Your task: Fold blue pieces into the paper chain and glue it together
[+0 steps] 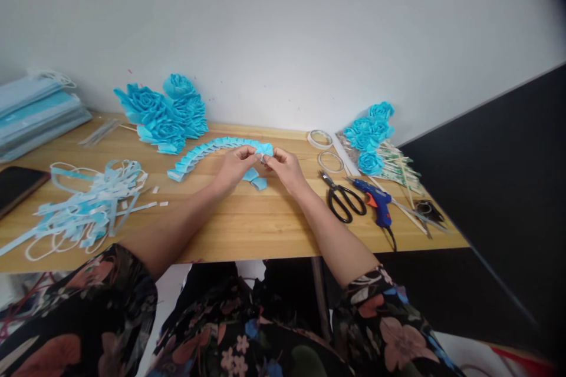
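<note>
A long curved strip of folded blue petals (pixel 207 153) lies on the wooden table (pixel 247 224). My left hand (pixel 236 166) and my right hand (pixel 285 168) meet at the strip's right end, both pinched closed on it. A couple of loose blue folded pieces (pixel 255 179) lie just below my hands.
Blue fabric roses (pixel 165 112) lie at the back left, and more roses on sticks (pixel 371 135) at the right. Two tape rolls (pixel 325 150), black scissors (pixel 345 197) and a blue glue gun (pixel 378 200) lie to my right. Cut mask scraps (pixel 88 200), stacked masks (pixel 35 112) and a phone (pixel 17 185) sit on the left.
</note>
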A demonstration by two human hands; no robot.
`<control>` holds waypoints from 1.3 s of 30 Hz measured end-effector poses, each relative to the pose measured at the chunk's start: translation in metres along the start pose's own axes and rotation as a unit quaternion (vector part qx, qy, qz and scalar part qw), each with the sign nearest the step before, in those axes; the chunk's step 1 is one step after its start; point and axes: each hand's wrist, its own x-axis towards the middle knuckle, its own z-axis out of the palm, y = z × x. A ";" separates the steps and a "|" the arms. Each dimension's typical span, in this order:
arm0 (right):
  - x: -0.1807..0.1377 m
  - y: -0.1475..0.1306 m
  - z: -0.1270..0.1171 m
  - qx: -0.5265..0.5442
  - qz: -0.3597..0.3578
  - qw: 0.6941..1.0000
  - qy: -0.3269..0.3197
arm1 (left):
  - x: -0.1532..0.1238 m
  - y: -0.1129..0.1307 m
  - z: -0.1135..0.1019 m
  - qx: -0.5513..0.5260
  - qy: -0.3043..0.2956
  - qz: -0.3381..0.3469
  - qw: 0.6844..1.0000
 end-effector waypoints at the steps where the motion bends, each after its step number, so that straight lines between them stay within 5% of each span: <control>1: 0.000 0.000 0.000 -0.001 -0.001 1.000 0.000 | 0.000 -0.001 0.000 -0.009 -0.002 -0.005 1.000; 8: 0.001 -0.001 -0.002 0.013 -0.005 1.000 -0.013 | 0.002 -0.002 0.001 -0.093 -0.025 -0.024 0.995; 18: 0.004 0.009 -0.007 -0.085 -0.038 0.996 -0.010 | 0.005 -0.001 -0.003 -0.006 -0.004 -0.011 1.000; 32: 0.002 0.000 -0.010 0.021 0.001 1.000 -0.018 | 0.002 0.004 -0.003 0.012 0.001 -0.051 0.999; 39: 0.003 0.007 -0.009 -0.040 -0.014 0.999 -0.016 | 0.003 0.002 -0.002 0.030 -0.009 -0.034 0.999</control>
